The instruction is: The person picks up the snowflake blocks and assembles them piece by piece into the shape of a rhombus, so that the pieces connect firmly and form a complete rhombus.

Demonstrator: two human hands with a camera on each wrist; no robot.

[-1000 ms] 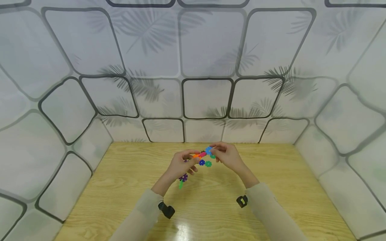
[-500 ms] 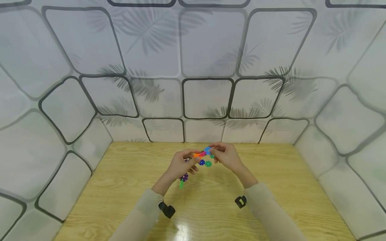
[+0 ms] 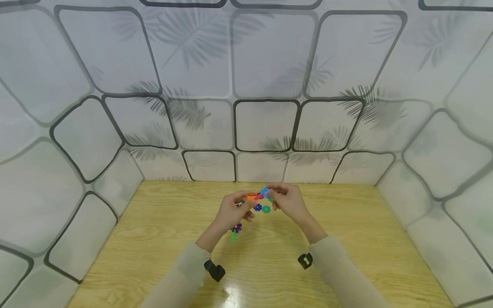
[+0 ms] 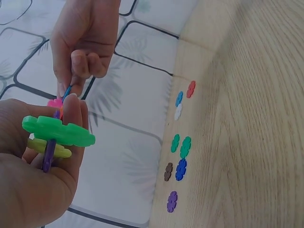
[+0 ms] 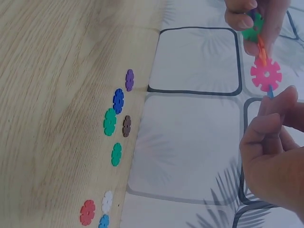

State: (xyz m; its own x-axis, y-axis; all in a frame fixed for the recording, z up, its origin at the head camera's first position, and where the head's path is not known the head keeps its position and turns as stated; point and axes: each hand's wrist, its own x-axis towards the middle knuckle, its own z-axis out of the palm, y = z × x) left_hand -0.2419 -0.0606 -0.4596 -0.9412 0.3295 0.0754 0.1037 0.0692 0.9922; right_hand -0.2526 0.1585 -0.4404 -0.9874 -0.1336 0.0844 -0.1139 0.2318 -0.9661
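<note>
My left hand (image 3: 231, 211) holds a chain of interlocking snowflake discs over the table. Near its palm, the left wrist view shows a bright green disc (image 4: 59, 131), a yellow disc (image 4: 57, 148) and a purple disc (image 4: 49, 156) seen edge-on. From its fingertips an orange disc (image 3: 252, 198) leads to a pink disc (image 5: 266, 74). My right hand (image 3: 290, 201) pinches a light blue disc (image 3: 265, 192) between thumb and fingers, its edge meeting the pink disc's rim. Fingers hide part of the chain.
Loose discs lie on the wooden table (image 3: 269, 265) near its back edge, among them red (image 4: 191, 89), white (image 4: 178, 111), green (image 4: 185, 147), brown (image 4: 168, 172), dark blue (image 4: 181, 169) and purple (image 4: 172, 201). A patterned cloth wall (image 3: 265, 128) rises behind.
My right hand has shifted slightly left with the light blue disc, closer to the pink one. The chain's dangling purple and green end has swung a little right.
</note>
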